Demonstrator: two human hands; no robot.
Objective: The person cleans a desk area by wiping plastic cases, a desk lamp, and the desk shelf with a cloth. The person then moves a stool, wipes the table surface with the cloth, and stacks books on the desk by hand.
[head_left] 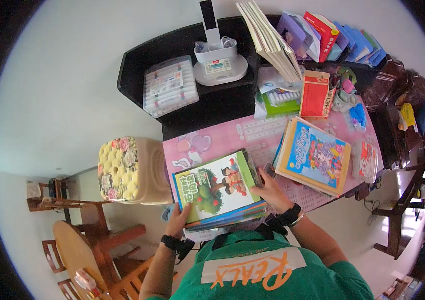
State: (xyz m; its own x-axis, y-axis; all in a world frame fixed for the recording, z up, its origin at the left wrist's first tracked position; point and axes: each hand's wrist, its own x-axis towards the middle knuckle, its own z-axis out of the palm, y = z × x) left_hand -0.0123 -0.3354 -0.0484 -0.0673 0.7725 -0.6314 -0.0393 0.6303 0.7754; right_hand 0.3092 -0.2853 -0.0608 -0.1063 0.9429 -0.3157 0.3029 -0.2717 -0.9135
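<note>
A stack of children's picture books [217, 190] lies at the front edge of the pink desk mat [232, 135]. The top cover shows a green tree with red fruit and cartoon children. My left hand [176, 221] grips the stack's near left side, thumb over the edge. On its right side, my right hand [273, 194] holds the stack with the thumb near the cover; its other fingers are partly hidden. Right of the stack lies a second pile of books [317, 157] with a blue cartoon cover on top.
A marker case [171, 85] and a white desk lamp [220, 60] stand on the black shelf [137, 65]. Books lean upright [270, 42] at the back. A red box [315, 94] and small toys sit at right. A flowered stool [122, 167] touches the desk's left side.
</note>
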